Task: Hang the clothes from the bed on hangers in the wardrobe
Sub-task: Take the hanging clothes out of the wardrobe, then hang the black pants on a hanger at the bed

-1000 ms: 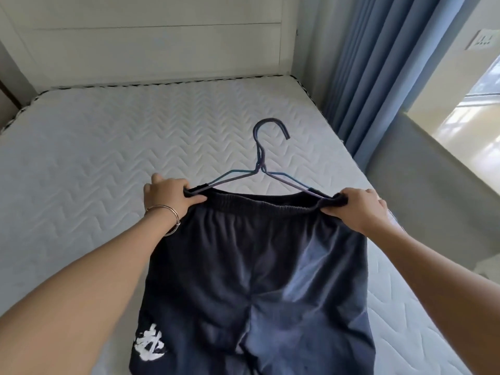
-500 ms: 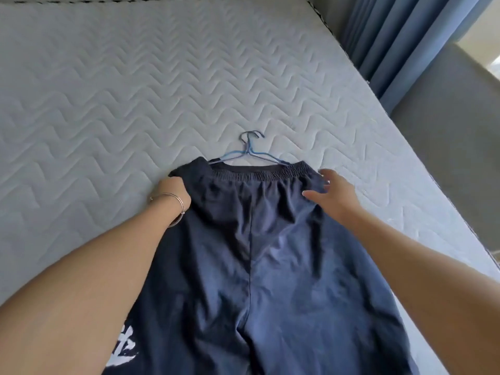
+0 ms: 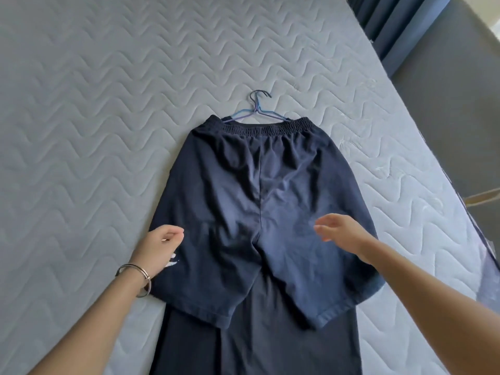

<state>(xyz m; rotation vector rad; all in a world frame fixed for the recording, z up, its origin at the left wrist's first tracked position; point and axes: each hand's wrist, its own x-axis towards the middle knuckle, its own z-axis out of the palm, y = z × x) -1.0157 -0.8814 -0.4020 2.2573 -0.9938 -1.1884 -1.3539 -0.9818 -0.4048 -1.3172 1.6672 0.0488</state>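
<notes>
Dark navy shorts [image 3: 259, 201] lie flat on the quilted grey mattress [image 3: 94, 117], waistband away from me. A blue wire hanger [image 3: 255, 109] sits inside the waistband, its hook sticking out on the mattress. My left hand [image 3: 159, 246], with a bracelet on the wrist, hovers at the shorts' left edge with fingers loosely curled and nothing in them. My right hand [image 3: 342, 234] hovers over the right leg, fingers relaxed, holding nothing. A white print shows partly beside my left hand.
A second dark garment [image 3: 257, 336] lies under the shorts' legs at the near edge. Blue curtains [image 3: 392, 25] hang at the upper right, beside a grey upholstered panel [image 3: 454, 109] along the bed's right side.
Both hands have let go of the waistband and drawn back toward me to the shorts' legs. The shorts and hanger now lie flat on the mattress.
</notes>
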